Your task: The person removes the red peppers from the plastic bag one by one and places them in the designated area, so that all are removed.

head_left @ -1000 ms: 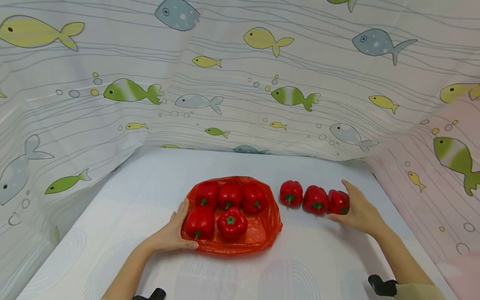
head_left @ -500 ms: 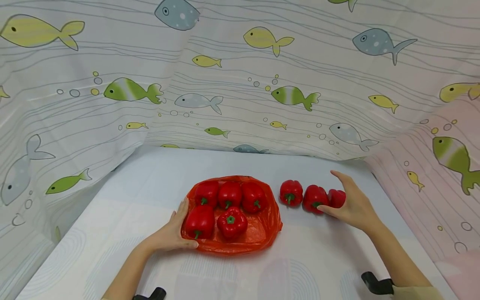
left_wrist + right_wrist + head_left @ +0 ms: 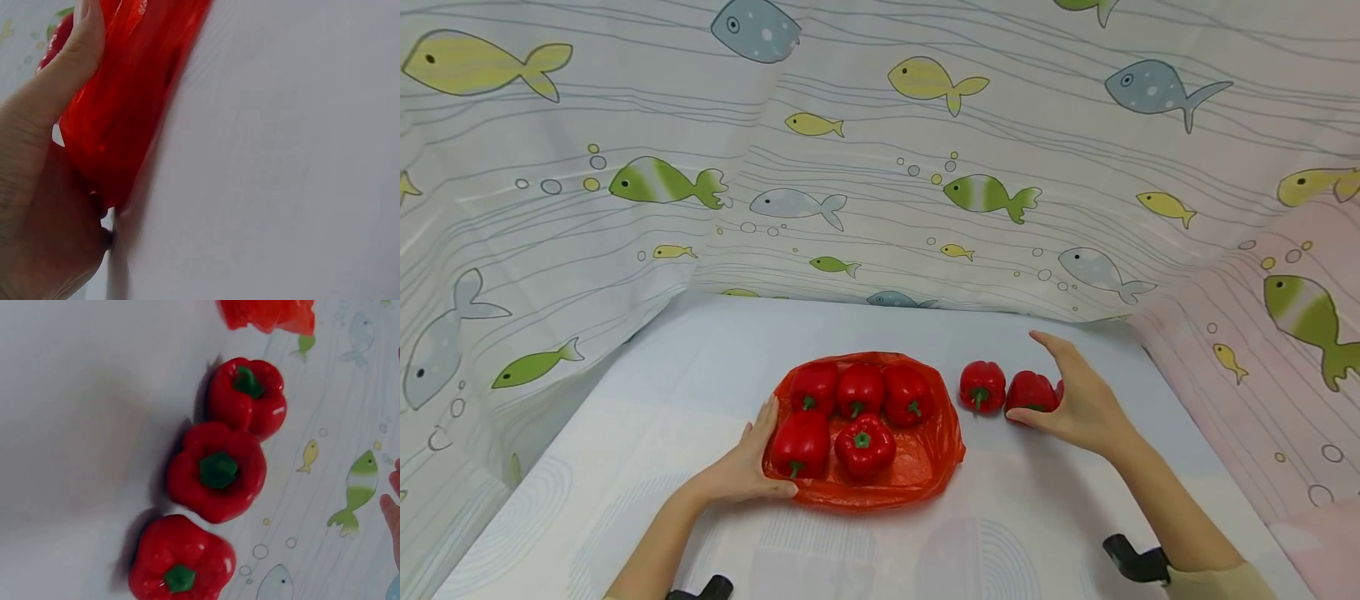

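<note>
In the head view, my left hand rests against the left side of a crinkled red plastic bag, thumb along its near side and fingers along its left. Several red bell peppers with green stems sit inside the bag. To its right, three more stand in a row: a left pepper, a middle pepper and a right pepper, mostly hidden behind my right hand in the head view. That hand is spread with nothing in its grasp, its thumb overlapping the middle pepper's lower front.
A white table with faint printed arcs lies beneath everything. Behind and at both sides hangs a fish-patterned sheet. A dark wrist mount sits by the right sleeve.
My right hand has moved left from around the right pepper to beside and over the middle one, now covering most of the right pepper. The left hand, bag and peppers have stayed put.
</note>
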